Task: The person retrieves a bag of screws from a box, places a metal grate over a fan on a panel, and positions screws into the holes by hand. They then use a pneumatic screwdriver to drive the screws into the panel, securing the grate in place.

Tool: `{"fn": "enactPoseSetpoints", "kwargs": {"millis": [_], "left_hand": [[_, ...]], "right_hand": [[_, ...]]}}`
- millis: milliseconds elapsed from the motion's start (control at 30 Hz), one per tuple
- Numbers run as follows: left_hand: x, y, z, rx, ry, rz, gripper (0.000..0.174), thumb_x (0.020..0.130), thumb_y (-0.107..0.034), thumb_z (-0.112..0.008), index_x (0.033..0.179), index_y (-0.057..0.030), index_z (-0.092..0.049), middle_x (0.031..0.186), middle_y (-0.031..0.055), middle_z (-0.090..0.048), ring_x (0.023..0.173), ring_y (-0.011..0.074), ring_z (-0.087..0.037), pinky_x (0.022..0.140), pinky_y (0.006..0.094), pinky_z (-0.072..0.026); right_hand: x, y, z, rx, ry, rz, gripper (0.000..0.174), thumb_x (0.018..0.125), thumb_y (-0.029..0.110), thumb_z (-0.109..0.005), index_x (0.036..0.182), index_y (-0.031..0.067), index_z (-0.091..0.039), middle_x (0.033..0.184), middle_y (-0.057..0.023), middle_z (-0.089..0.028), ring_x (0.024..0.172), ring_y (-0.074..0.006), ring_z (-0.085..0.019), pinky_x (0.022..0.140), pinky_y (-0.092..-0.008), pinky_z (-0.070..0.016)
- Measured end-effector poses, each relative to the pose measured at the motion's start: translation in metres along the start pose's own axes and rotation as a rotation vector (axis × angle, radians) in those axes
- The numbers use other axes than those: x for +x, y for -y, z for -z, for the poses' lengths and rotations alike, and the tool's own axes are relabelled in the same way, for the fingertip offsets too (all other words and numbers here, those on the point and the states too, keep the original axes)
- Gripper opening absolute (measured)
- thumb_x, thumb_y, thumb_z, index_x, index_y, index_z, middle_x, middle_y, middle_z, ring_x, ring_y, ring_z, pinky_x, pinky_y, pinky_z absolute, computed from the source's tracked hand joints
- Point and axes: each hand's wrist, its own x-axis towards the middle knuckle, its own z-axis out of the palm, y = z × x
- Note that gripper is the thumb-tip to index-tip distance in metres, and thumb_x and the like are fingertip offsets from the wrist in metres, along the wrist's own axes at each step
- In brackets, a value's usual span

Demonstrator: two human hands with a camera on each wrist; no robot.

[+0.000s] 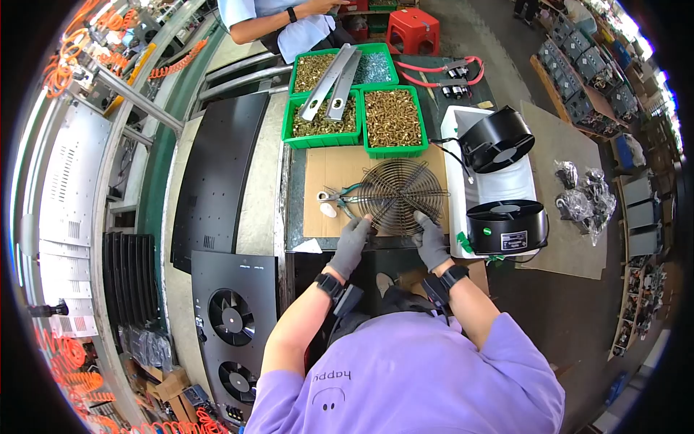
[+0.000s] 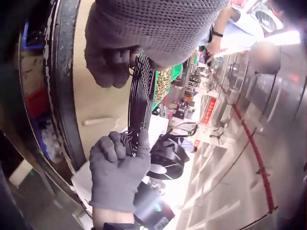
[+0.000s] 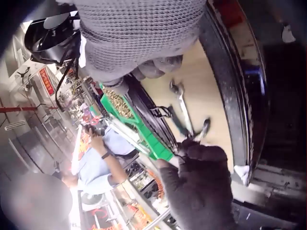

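Both gloved hands hold a round black wire fan guard (image 1: 402,194) by its near rim, one at each side. My left hand (image 1: 350,247) pinches the left edge, and the right hand (image 1: 432,244) grips the right one. From the left wrist view the guard (image 2: 140,96) appears edge-on between the left hand (image 2: 153,33) and the right (image 2: 120,167). Beneath and left of it, pliers with teal handles (image 1: 348,200) lie on the cardboard (image 1: 325,166). A wrench (image 3: 182,106) lies beside them in the right wrist view.
Behind the cardboard stand green bins (image 1: 394,150) of brass-coloured fasteners, with two metal strips (image 1: 340,90) laid across. Two black fans (image 1: 506,226) sit in a white foam box (image 1: 460,123) at right. Black panels (image 1: 224,159) line the left. Another person (image 1: 278,25) is beyond the bins.
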Motion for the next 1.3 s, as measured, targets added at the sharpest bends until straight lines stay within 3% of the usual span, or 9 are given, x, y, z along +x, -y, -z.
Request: {"fn": "enactPoseSetpoints", "kwargs": {"millis": [133,200,433,500,600,767,833,967,1300], "left_hand": [[0.033,0.019,0.001,0.213,-0.044,-0.083,0.032,0.085,-0.033,-0.057,0.079,-0.0009,-0.056,0.065,0.0009,-0.051,0.055,0.0104,-0.046,0.05,0.0252,-0.0369],[0.04,0.031,0.004,0.415,-0.03,-0.374,0.032,0.082,-0.03,-0.056,0.078,0.0022,-0.057,0.064,0.0051,-0.054,0.056,0.014,-0.048,0.051,0.0281,-0.0387],[0.039,0.031,-0.005,0.649,-0.12,-0.065,0.039,0.079,-0.031,-0.055,0.077,0.008,-0.058,0.065,0.0166,-0.058,0.061,0.0223,-0.056,0.057,0.0354,-0.0421],[0.035,0.027,-0.009,0.544,-0.033,-0.056,0.021,0.083,-0.019,-0.054,0.082,0.0018,-0.058,0.068,0.0038,-0.055,0.06,0.0121,-0.051,0.053,0.0261,-0.0403],[0.016,0.008,-0.03,0.086,0.014,-0.033,0.017,0.086,-0.016,-0.053,0.08,-0.0004,-0.057,0.068,0.0019,-0.053,0.06,0.0113,-0.052,0.054,0.0251,-0.0425],[-0.002,-0.009,-0.027,0.044,0.042,-0.192,0.015,0.09,-0.013,-0.048,0.085,-0.0005,-0.054,0.07,0.0047,-0.057,0.063,0.0136,-0.057,0.057,0.0265,-0.0494],[-0.006,-0.011,-0.016,-0.011,0.04,-0.257,0.015,0.092,-0.013,-0.046,0.086,-0.001,-0.053,0.072,0.0039,-0.056,0.063,0.0125,-0.057,0.057,0.0242,-0.0481],[-0.036,-0.026,0.001,-0.099,-0.001,-0.235,0.014,0.092,-0.013,-0.047,0.089,-0.0005,-0.053,0.074,0.0034,-0.056,0.064,0.0121,-0.057,0.06,0.0247,-0.0473],[-0.112,-0.005,0.067,-0.099,-0.097,-0.352,0.016,0.091,-0.012,-0.045,0.092,0.0012,-0.054,0.085,0.0072,-0.057,0.072,0.0127,-0.055,0.065,0.0265,-0.0482]], "right_hand": [[0.004,0.007,0.004,-0.222,-0.011,-0.083,0.021,0.082,0.023,-0.063,0.071,0.0142,-0.048,0.053,0.0053,-0.04,0.037,-0.0061,-0.036,0.034,-0.0213,-0.0262],[0.002,0.009,0.009,-0.303,-0.055,-0.145,0.023,0.082,0.025,-0.062,0.068,0.0138,-0.048,0.052,0.0049,-0.041,0.036,-0.0064,-0.036,0.033,-0.0225,-0.0262],[-0.019,0.015,0.026,-0.563,-0.085,-0.165,0.028,0.084,0.028,-0.058,0.064,0.0142,-0.043,0.051,0.0059,-0.039,0.035,-0.0067,-0.035,0.032,-0.0234,-0.0259],[-0.022,0.015,0.027,-0.541,-0.073,-0.18,0.03,0.085,0.031,-0.057,0.064,0.0139,-0.044,0.051,0.0058,-0.038,0.035,-0.0067,-0.035,0.032,-0.0234,-0.026],[-0.013,-0.002,0.046,-0.341,-0.02,-0.2,0.033,0.085,0.038,-0.055,0.066,0.0131,-0.046,0.051,0.0056,-0.038,0.035,-0.0066,-0.034,0.032,-0.0232,-0.0261],[-0.018,-0.013,0.054,0.1,0.09,-0.266,0.038,0.085,0.049,-0.055,0.079,0.0113,-0.056,0.052,0.005,-0.039,0.036,-0.0067,-0.036,0.034,-0.0217,-0.0274],[-0.02,-0.016,0.047,-0.388,-0.128,-0.208,0.041,0.083,0.05,-0.055,0.082,0.0089,-0.059,0.051,0.005,-0.039,0.036,-0.0074,-0.036,0.034,-0.0229,-0.0274],[0.0,-0.02,0.043,-0.811,-0.166,-0.127,0.044,0.081,0.051,-0.058,0.073,0.0073,-0.06,0.049,0.0046,-0.039,0.035,-0.0091,-0.035,0.033,-0.0255,-0.0271],[0.042,-0.02,0.051,-0.749,-0.114,-0.141,0.025,0.082,0.027,-0.058,0.062,0.0158,-0.048,0.049,0.0041,-0.039,0.034,-0.0107,-0.036,0.031,-0.0254,-0.0268]]}}
